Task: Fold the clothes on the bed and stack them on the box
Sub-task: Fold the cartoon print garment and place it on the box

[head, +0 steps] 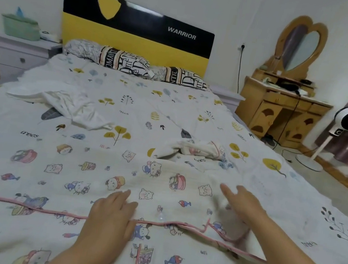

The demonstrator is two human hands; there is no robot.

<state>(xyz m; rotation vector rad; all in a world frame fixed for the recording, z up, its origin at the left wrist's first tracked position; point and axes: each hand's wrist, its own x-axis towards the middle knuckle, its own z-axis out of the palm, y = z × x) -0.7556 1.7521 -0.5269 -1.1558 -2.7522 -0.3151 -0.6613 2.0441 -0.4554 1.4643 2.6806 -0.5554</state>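
Two spread palms, left hand and right hand, press flat on the cartoon-print garment.

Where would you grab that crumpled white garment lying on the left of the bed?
Probably the loose edge of the white garment nearest you, coming from the foot of the bed: that end lies raised in folds, easy for fingers to pinch.

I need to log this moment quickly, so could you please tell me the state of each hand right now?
Left hand: open, palm flat on the white cartoon-print garment with pink piping, holding nothing.
Right hand: open, fingers spread, holding nothing.
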